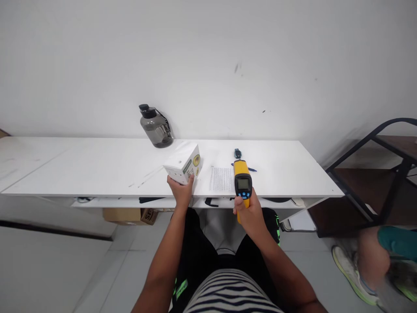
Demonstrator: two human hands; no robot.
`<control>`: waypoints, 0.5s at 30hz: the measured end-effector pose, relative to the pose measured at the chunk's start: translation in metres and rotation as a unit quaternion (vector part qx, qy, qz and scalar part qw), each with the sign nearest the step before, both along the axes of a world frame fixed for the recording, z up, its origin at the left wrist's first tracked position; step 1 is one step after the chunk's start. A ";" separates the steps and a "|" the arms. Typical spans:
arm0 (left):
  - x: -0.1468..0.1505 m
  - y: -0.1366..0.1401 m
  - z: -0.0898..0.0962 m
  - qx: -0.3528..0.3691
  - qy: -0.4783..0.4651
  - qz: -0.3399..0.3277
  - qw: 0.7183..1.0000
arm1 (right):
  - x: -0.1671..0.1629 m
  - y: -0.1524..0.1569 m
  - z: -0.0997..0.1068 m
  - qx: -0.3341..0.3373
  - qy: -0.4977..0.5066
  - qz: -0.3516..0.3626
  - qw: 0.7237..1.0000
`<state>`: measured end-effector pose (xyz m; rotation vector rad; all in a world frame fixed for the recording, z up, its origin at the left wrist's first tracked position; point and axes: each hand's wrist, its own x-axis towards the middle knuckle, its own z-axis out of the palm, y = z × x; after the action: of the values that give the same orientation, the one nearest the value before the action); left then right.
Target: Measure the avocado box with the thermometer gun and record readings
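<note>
My left hand point(182, 191) is closed round the near end of a white box point(183, 161) with green print and an avocado picture, tilted at the front of the white desk. In my right hand point(250, 214) is a yellow and black infrared thermometer point(242, 179), held upright by its grip. Its small grey screen and blue buttons face me, and the screen looks blank. Between the two hands lies a sheet of paper point(221, 179) covered in handwriting. A blue pen point(253, 169) is partly hidden behind the thermometer. Just beyond is a dark wristwatch point(237, 153).
A grey water jug point(157, 129) with a black cap stands against the wall. Under the white desk point(81, 167) is a shelf with dark items, and a cardboard box point(125, 215) on the floor. To the right are a dark metal-framed rack point(368, 143) and another person's leg point(373, 258).
</note>
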<state>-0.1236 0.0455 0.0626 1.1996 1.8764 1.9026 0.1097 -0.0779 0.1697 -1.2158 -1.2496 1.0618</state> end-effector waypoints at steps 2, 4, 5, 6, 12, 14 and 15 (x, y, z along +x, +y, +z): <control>0.000 0.000 0.000 0.000 -0.002 0.000 1.000 | -0.001 0.000 0.000 -0.003 -0.003 0.001 1.000; 0.000 0.000 -0.001 0.000 -0.002 -0.004 1.000 | -0.002 0.000 -0.001 -0.009 -0.005 0.003 1.000; 0.000 0.000 -0.001 0.001 -0.001 -0.005 1.000 | -0.002 0.000 -0.001 -0.011 -0.004 0.005 1.000; 0.000 0.000 -0.001 0.001 -0.001 -0.007 1.000 | -0.002 -0.001 -0.002 -0.012 -0.004 0.006 1.000; 0.001 -0.001 -0.002 0.001 0.004 -0.003 1.000 | -0.004 0.000 -0.005 -0.017 -0.004 0.011 1.000; 0.000 -0.001 -0.002 -0.001 0.006 -0.004 1.000 | -0.005 0.000 -0.006 -0.018 -0.003 0.014 1.000; 0.000 0.000 -0.002 -0.002 0.006 -0.003 1.000 | -0.005 0.000 -0.006 -0.018 -0.003 0.017 1.000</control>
<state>-0.1234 0.0451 0.0602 1.2165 1.8777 1.8925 0.1050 -0.0783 0.1634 -1.2314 -1.2642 1.1098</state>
